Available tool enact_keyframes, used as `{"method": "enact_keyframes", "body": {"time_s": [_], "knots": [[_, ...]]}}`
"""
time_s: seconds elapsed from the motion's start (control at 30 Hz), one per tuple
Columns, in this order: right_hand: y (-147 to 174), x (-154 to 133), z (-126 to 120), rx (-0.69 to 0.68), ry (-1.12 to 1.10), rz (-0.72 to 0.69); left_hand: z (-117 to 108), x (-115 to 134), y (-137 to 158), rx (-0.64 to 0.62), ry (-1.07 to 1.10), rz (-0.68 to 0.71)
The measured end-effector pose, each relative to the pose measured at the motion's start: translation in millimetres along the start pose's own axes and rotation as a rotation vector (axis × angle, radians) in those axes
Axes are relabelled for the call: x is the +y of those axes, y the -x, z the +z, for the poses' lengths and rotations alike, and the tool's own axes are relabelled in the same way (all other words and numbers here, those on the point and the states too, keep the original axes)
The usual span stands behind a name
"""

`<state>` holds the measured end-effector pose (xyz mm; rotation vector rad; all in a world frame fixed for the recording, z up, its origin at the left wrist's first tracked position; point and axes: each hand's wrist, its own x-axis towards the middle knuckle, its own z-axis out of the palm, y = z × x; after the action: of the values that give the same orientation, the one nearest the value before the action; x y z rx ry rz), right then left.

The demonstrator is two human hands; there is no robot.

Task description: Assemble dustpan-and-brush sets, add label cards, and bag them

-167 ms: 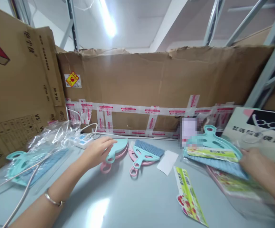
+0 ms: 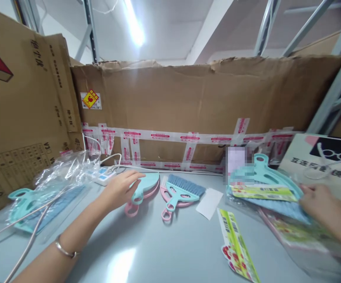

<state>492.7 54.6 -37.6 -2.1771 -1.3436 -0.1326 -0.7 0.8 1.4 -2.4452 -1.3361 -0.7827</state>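
Observation:
My left hand [image 2: 123, 189] rests at the left edge of a turquoise dustpan [image 2: 149, 181], its fingers stretched out and slightly curved. Under that dustpan lies a pink one [image 2: 131, 210], its ring handle toward me. At the right, my right hand [image 2: 320, 201] pinches the edge of a turquoise dustpan and brush set [image 2: 264, 173] in a clear bag, with a yellow-green card [image 2: 263, 192] across it. Beneath this set is a pink-edged bagged set [image 2: 294, 232], partly hidden. Between my hands a turquoise brush with blue bristles [image 2: 185, 188] lies on a pink dustpan.
A white paper [image 2: 209, 203] and a yellow-green card with red flowers [image 2: 237, 245] lie on the table. At the left are a bagged turquoise set [image 2: 21, 210], cables and a power strip [image 2: 104, 175]. A taped cardboard box [image 2: 164, 102] walls off the back.
My right hand and the bagged set shift very slightly to the right, along with small movement of the whole view. My left hand stays at the dustpan.

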Motion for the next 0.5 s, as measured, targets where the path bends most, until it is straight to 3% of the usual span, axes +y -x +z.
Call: {"method": "enact_keyframes", "body": {"time_s": [0.07, 0.13, 0.23, 0.3, 0.37, 0.43, 0.5], "knots": [[4.6, -15.0, -9.3, -0.020, -0.068, 0.041, 1.1, 6.8, -2.5, 0.017, 0.145, -0.081], [17.8, -45.2, -16.8, -0.025, -0.207, -0.010, 4.5, 19.5, -5.2, 0.004, 0.401, -0.215], [51.4, -109.6, -13.7, -0.142, -0.433, -0.275, 11.4, 43.7, -7.5, -0.097, 0.927, -0.422], [75.0, -151.4, -1.3, -0.225, -0.495, -0.417, 14.4, 55.8, -7.5, -0.131, 1.162, -0.499], [92.7, -182.2, 13.5, -0.318, -0.628, -0.558, 14.9, 60.0, -6.9, -0.080, 1.233, -0.569], [102.6, -198.3, 24.3, -0.376, -0.719, -0.600, 14.5, 56.1, -6.1, 0.003, 1.217, -0.666], [108.0, -201.3, 27.8, -0.302, -0.806, -0.583, 14.8, 47.9, -5.8, 0.068, 1.187, -0.790]]}}
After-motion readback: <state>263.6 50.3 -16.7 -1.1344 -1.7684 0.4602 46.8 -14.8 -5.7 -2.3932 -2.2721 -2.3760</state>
